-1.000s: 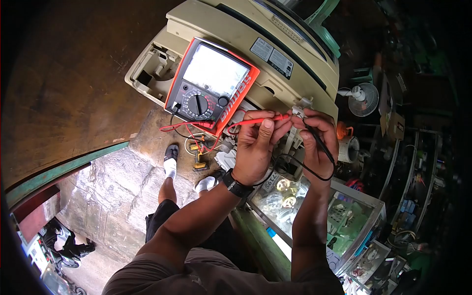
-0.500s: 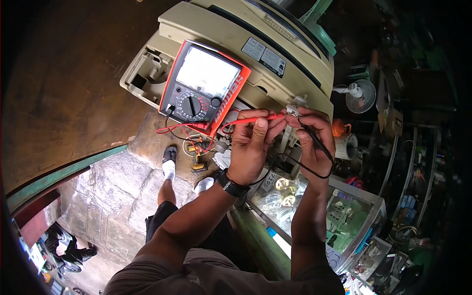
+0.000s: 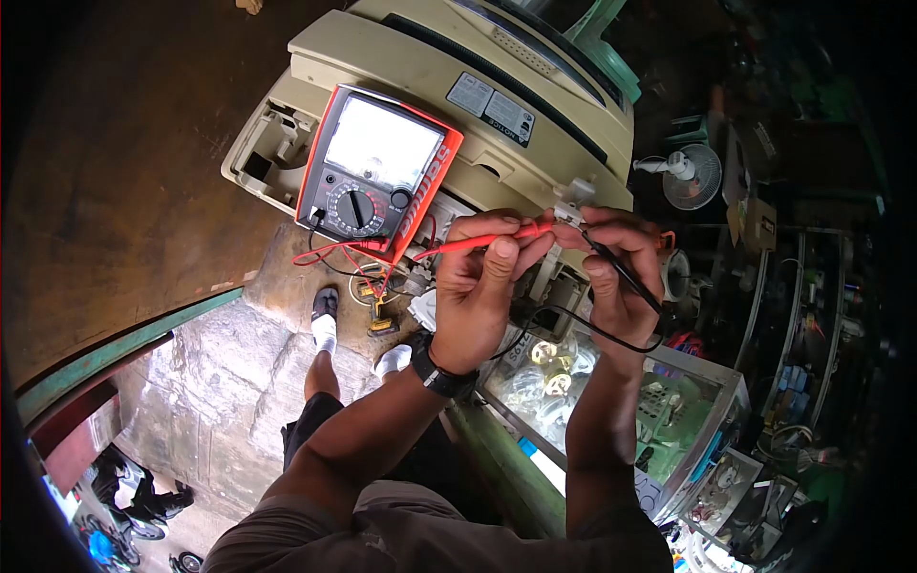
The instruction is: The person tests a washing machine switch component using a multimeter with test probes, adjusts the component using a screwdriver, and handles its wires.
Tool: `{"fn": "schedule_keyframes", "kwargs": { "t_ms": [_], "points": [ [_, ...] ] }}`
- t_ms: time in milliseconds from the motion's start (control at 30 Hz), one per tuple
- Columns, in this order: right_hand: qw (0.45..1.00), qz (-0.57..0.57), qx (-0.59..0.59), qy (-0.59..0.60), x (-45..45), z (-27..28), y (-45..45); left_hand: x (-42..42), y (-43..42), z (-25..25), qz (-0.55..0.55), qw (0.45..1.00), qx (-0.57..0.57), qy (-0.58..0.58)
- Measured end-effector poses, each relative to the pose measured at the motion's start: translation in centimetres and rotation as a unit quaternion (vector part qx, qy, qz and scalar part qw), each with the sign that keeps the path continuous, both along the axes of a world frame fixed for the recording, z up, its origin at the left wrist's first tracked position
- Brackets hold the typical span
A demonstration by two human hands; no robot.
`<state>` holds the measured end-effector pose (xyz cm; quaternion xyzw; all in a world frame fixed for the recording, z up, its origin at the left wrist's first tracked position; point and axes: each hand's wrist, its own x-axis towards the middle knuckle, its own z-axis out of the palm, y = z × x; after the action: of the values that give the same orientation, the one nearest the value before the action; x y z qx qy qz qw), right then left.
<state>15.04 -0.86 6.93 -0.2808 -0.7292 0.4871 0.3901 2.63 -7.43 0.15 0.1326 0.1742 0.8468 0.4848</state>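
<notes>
Pinched in my left hand (image 3: 478, 296) is a red test probe (image 3: 473, 244), its tip pointing right. My right hand (image 3: 626, 291) grips a black test probe (image 3: 623, 267), which slants up and left. Both probe tips come together at a small white plastic part (image 3: 570, 212) between my fingertips; the exact contact is hidden. To the left, an analog multimeter (image 3: 355, 208) in a red-orange case lies tilted on a beige appliance housing (image 3: 363, 59). Red and black leads run from its lower edge, and glare whitens its dial.
A glass display case (image 3: 673, 430) holding parts stands below my right hand. A yellow cordless drill (image 3: 382, 315) sits on the floor near my feet. Right of the housing are a white fan (image 3: 693, 177) and cluttered metal shelving (image 3: 802, 334). A brown wall (image 3: 124, 191) borders the left.
The view has shifted slightly, so the multimeter and housing appear a little farther left. My right hand has moved slightly right and down. Both probes stay held.
</notes>
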Motion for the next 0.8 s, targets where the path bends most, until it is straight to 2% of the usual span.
{"fn": "schedule_keyframes", "kwargs": {
  "t_ms": [333, 800],
  "points": [
    [0.999, -0.009, -0.029, 0.031, 0.1, -1.2, 0.3, -0.1, 0.1, -1.1, -0.016, 1.0, -0.011, -0.009],
    [0.999, -0.013, -0.032, 0.01, 0.2, -1.6, 0.4, -0.6, 0.2, -1.6, -0.022, 1.0, -0.009, -0.009]
  ]
}}
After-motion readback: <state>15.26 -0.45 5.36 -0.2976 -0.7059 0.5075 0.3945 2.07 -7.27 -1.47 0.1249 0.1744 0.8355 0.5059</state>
